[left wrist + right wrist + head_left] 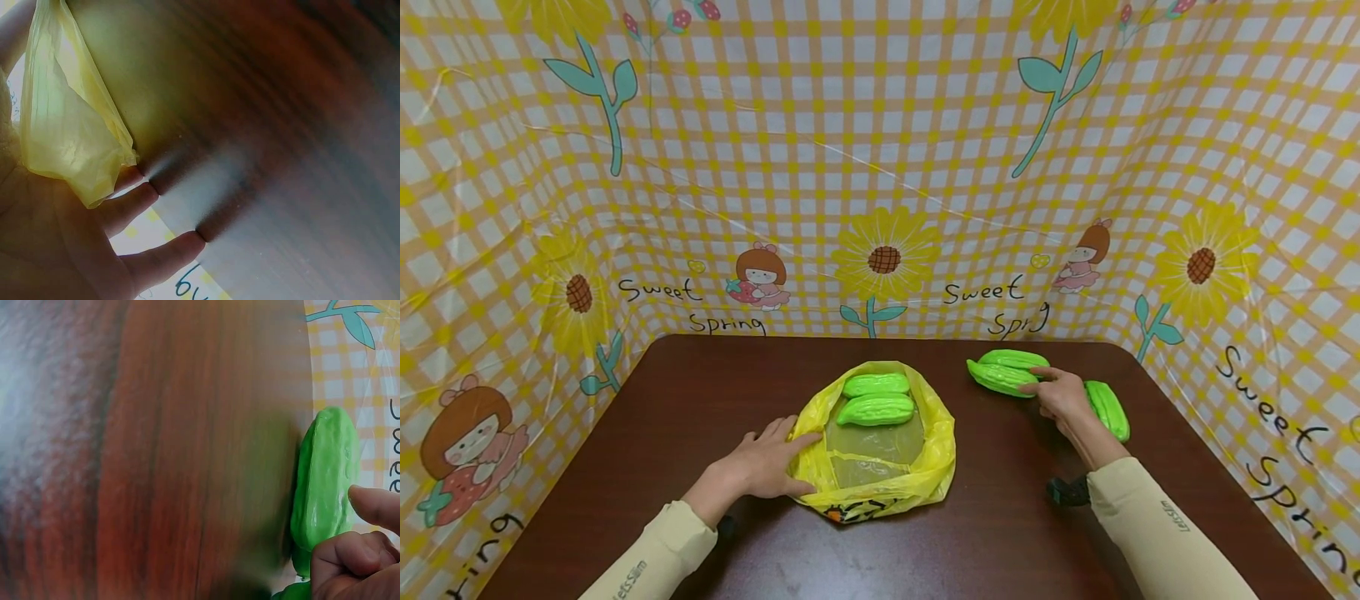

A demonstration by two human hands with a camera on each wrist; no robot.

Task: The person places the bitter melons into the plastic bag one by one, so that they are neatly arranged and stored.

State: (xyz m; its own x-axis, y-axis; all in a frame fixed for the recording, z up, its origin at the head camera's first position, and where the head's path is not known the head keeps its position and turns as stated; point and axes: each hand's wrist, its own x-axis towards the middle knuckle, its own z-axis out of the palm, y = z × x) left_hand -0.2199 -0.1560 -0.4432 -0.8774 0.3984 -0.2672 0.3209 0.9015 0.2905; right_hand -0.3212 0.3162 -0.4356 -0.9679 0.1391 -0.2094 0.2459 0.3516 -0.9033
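Several bright green toy bitter melons lie about. A bitter melon (876,410) rests beside another bitter melon (876,385) inside the wide-mouthed yellow plastic bag (940,433). My left hand (769,458) rests at the bag's left side, fingers spread, with thumb and index finger over its rim; in the left wrist view the yellow film hangs across my palm. At the right, my right hand (1060,396) has thumb and index finger about the right end of the nearer bitter melon (1000,377), other fingers curled. Another bitter melon (1013,358) lies right behind it.
More green melon (1108,411) lies just right of my right wrist, partly hidden by it. The dark brown table (715,375) has rounded back corners. A checked sunflower cloth (880,167) stands behind it and along both sides.
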